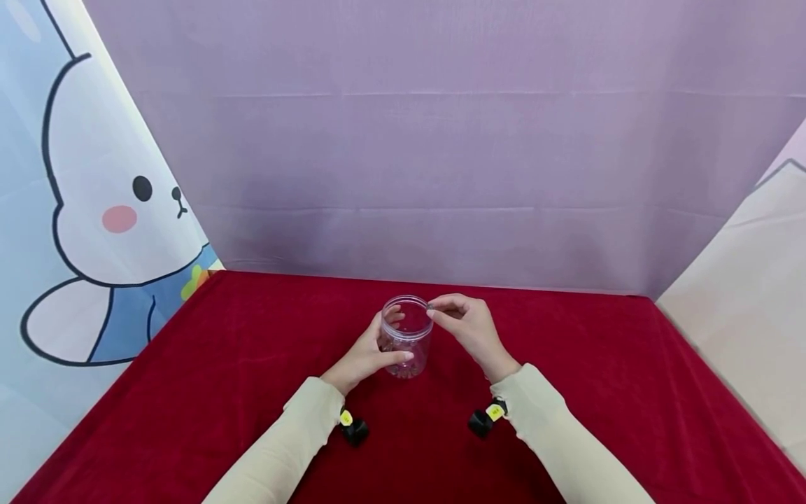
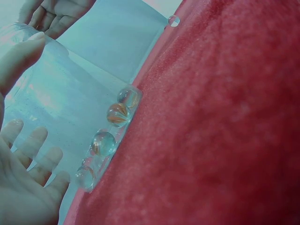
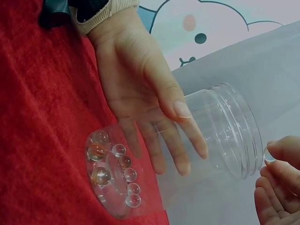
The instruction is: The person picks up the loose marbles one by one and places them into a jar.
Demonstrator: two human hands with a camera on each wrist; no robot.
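Note:
A clear plastic jar without a lid stands upright on the red cloth, its threaded rim uppermost. My left hand grips its side, thumb across the front and fingers round the back. Several glass marbles, some with orange swirls, lie on the jar's bottom. Right at the rim, my right hand pinches a small clear marble between thumb and fingertips. In the left wrist view, one more clear marble shows beyond the jar at the cloth's edge.
Red cloth covers the table on both sides of the jar. A plain mauve curtain hangs behind it. At the left is a panel with a cartoon rabbit; a pale panel borders the right side.

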